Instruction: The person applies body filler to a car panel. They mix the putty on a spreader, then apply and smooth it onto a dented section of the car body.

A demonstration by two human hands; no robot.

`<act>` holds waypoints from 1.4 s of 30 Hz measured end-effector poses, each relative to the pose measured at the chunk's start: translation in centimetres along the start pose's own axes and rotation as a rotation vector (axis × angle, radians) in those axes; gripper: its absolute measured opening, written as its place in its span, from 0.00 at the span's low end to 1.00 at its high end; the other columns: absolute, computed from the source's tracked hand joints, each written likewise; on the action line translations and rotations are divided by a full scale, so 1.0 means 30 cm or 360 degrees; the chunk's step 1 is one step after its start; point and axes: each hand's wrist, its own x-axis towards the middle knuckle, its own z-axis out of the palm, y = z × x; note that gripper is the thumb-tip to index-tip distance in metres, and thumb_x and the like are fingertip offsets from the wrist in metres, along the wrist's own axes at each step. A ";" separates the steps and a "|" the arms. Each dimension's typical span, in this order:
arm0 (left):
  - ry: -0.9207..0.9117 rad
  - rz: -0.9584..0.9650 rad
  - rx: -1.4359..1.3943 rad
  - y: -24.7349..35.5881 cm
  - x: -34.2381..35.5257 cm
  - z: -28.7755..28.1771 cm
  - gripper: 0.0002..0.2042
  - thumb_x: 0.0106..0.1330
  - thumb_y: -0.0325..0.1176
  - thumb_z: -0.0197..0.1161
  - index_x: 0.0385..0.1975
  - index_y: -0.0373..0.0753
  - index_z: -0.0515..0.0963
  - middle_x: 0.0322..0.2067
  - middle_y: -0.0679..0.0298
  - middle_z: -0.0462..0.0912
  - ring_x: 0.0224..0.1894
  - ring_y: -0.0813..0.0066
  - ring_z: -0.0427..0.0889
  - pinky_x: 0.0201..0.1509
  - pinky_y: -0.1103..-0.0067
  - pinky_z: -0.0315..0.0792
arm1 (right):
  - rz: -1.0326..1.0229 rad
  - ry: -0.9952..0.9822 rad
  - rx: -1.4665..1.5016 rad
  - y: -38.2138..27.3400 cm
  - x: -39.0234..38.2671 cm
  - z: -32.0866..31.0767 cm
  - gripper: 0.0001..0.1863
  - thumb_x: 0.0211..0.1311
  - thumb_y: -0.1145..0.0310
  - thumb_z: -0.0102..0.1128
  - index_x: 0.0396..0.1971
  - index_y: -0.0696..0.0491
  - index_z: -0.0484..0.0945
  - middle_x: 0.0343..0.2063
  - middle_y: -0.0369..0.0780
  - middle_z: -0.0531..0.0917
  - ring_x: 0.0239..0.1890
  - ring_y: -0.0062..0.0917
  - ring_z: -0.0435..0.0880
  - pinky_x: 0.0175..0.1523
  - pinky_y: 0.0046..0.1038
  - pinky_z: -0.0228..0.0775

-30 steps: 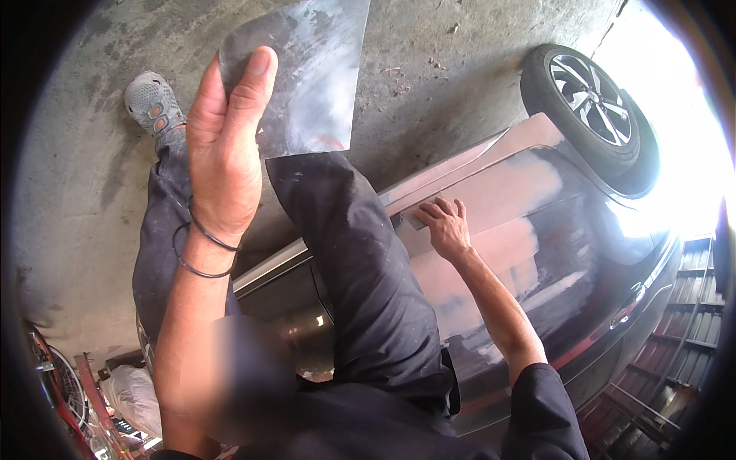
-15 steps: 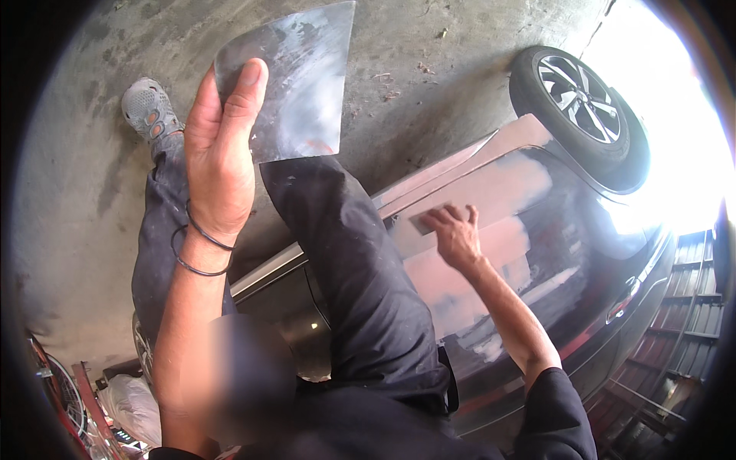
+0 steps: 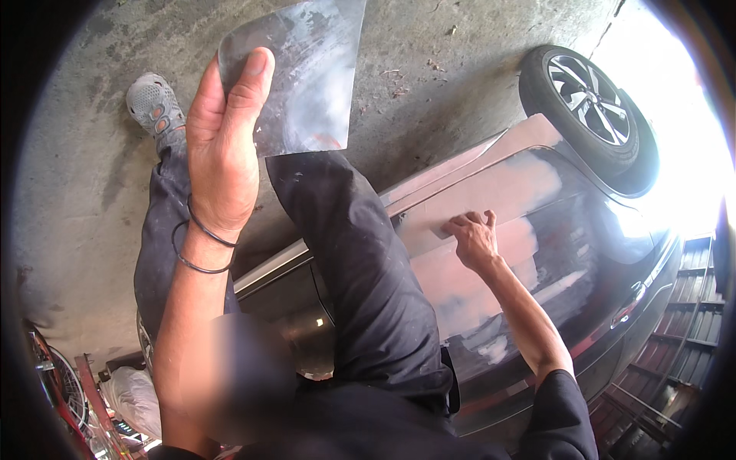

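Note:
My left hand grips a thin grey sheet by its left edge, thumb on top. The sheet has a curved far edge, whitish smears and a small reddish mark near its lower corner. To the right, the car body panel carries pinkish and pale patches over dark paint. My right hand is low over these patches with bent fingers closed on a small flat brownish-grey piece. Most of that piece is hidden by the fingers, so its kind is unclear.
A wheel with a black tyre stands beyond the panel. My legs lie between the two hands, over a concrete floor. Corrugated metal sheeting rises at the right. A pale bag sits at lower left.
My right hand has slid a little to the right along the patched panel with the small piece. The sheet in my left hand sits slightly higher in view.

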 end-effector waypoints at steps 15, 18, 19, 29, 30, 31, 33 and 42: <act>-0.0044 -0.0028 0.0094 0.023 -0.002 0.006 0.22 0.87 0.33 0.49 0.73 0.30 0.76 0.76 0.55 0.76 0.80 0.65 0.70 0.87 0.70 0.57 | -0.0195 0.0049 -0.0043 -0.076 0.183 0.155 0.23 0.71 0.73 0.56 0.57 0.36 0.90 0.60 0.27 0.87 0.70 0.29 0.76 0.78 0.66 0.50; -0.0068 -0.0011 0.0261 0.025 -0.007 0.015 0.22 0.87 0.32 0.49 0.74 0.30 0.75 0.77 0.54 0.74 0.81 0.65 0.70 0.87 0.70 0.57 | -0.0180 0.0006 -0.0060 -0.071 0.080 0.120 0.22 0.71 0.73 0.56 0.57 0.36 0.90 0.60 0.28 0.87 0.69 0.28 0.77 0.75 0.65 0.52; -0.0077 0.0008 0.0342 0.022 -0.009 0.015 0.22 0.87 0.32 0.48 0.74 0.30 0.75 0.77 0.54 0.74 0.81 0.65 0.70 0.88 0.70 0.57 | -0.0183 0.0013 -0.0024 -0.075 0.021 0.103 0.22 0.71 0.73 0.56 0.57 0.37 0.90 0.59 0.28 0.87 0.69 0.28 0.76 0.75 0.64 0.52; -0.0098 -0.0085 0.0157 -0.006 -0.023 -0.006 0.22 0.87 0.33 0.47 0.75 0.34 0.75 0.77 0.56 0.73 0.81 0.66 0.68 0.88 0.69 0.55 | -0.0043 0.0157 -0.0070 0.029 -0.208 -0.048 0.25 0.69 0.75 0.57 0.61 0.38 0.87 0.61 0.29 0.86 0.69 0.32 0.77 0.74 0.59 0.56; -0.0098 -0.0082 0.0135 -0.008 -0.023 -0.007 0.22 0.87 0.33 0.47 0.75 0.35 0.75 0.77 0.56 0.74 0.81 0.67 0.68 0.88 0.69 0.54 | 0.0121 0.0314 -0.0055 0.067 -0.173 -0.070 0.25 0.69 0.75 0.57 0.62 0.38 0.86 0.62 0.30 0.85 0.69 0.33 0.78 0.73 0.57 0.57; -0.0054 -0.0122 0.0142 0.007 -0.022 0.000 0.22 0.87 0.34 0.48 0.75 0.35 0.76 0.77 0.57 0.73 0.82 0.67 0.68 0.89 0.69 0.53 | 0.0262 0.0411 -0.0084 0.111 -0.128 -0.097 0.25 0.70 0.75 0.57 0.63 0.39 0.86 0.63 0.31 0.85 0.69 0.35 0.77 0.73 0.56 0.58; 0.0008 -0.0034 -0.0228 -0.049 -0.001 -0.011 0.19 0.86 0.32 0.58 0.70 0.32 0.78 0.66 0.58 0.85 0.71 0.72 0.80 0.79 0.76 0.68 | 0.0445 0.0508 -0.0114 0.177 -0.044 -0.145 0.26 0.70 0.75 0.56 0.64 0.40 0.85 0.64 0.32 0.84 0.69 0.37 0.78 0.72 0.53 0.60; -0.0014 -0.0123 -0.0004 -0.009 -0.002 -0.005 0.22 0.87 0.35 0.51 0.75 0.33 0.75 0.76 0.58 0.76 0.80 0.69 0.69 0.87 0.71 0.55 | -0.0316 0.0123 -0.0106 -0.104 0.048 0.101 0.24 0.72 0.71 0.57 0.64 0.35 0.86 0.66 0.29 0.82 0.76 0.33 0.69 0.78 0.62 0.53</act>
